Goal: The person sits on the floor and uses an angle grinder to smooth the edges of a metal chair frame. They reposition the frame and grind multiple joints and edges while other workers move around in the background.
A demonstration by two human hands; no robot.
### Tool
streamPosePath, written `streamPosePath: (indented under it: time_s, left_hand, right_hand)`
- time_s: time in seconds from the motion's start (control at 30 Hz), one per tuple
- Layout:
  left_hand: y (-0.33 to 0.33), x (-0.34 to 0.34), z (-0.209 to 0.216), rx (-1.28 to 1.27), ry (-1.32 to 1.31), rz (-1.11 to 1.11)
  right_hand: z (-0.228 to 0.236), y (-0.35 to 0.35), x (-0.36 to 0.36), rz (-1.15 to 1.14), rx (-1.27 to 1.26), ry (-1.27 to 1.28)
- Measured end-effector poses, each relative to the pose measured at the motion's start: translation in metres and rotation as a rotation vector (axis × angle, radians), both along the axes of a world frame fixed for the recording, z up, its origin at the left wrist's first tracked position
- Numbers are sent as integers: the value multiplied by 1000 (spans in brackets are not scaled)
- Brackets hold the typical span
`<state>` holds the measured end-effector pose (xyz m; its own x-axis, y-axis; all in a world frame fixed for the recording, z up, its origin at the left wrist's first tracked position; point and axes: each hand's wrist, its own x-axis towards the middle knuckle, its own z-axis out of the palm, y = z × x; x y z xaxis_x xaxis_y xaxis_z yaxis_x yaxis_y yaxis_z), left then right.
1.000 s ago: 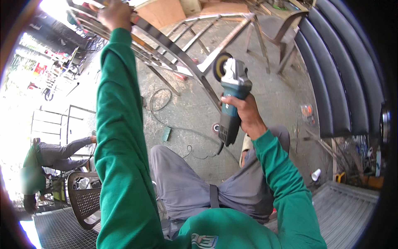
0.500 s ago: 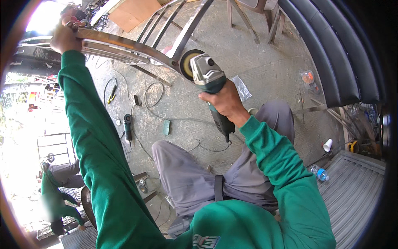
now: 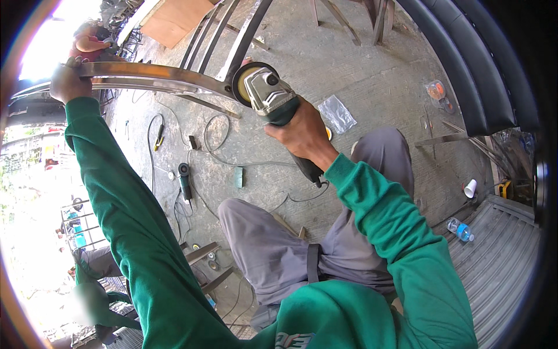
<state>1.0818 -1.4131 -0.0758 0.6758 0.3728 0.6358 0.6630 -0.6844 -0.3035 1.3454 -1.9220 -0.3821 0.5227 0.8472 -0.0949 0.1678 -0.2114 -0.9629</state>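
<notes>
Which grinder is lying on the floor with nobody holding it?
The grinder on the floor, seen between the left sleeve and left knee. No hand touches it, while the other grinder is gripped in the right hand.

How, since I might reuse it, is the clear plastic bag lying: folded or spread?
Spread: the clear plastic bag lies fairly flat on the grey concrete floor, its roughly rectangular outline showing.
</notes>
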Motion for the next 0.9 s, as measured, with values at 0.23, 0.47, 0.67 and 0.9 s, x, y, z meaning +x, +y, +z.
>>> streamPosePath:
  time_s: [0.23,0.47,0.67,0.9]
  left_hand:
    - [-27,4,3,370,292,251]
    - [-35,19,1,-134,-210,-137]
    - [-90,48,-5,-795,-893,-332]
    - [-114,58,-8,-719,-910,-284]
  right_hand:
    - [-8,6,-5,-5,29,-4]
    - [-8,9,-9,13,51,34]
    - [-5,12,-10,22,14,20]
    - [0,9,-6,19,-34,21]
